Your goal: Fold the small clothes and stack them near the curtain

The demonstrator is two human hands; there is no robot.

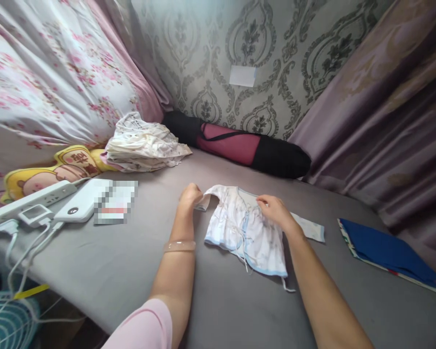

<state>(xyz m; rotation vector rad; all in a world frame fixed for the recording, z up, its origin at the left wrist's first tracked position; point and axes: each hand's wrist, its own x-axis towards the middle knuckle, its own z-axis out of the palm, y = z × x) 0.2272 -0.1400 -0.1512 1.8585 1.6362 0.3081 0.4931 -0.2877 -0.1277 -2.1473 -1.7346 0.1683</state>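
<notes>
A small white baby shirt (223, 223) with light blue trim and thin ties lies front up on the grey sheet. My left hand (191, 195) is closed on the cuff end of its left-side sleeve, which bends upward from the shoulder. On the other side, my right hand (274, 209) has its fingers pinched at the shirt near the neckline. The right-side sleeve lies flat, stretching out beyond my right wrist. My right palm and forearm hide part of that shoulder and sleeve.
A grey sheet (145, 261) covers the surface. Leftward are a power strip (47, 198), a white power bank (83, 201), cables and a yellow cartoon cushion (58, 172). Crumpled white clothes (145, 143) and a black-and-red long bag (228, 143) lie behind. Folded blue cloth (388, 252) lies right.
</notes>
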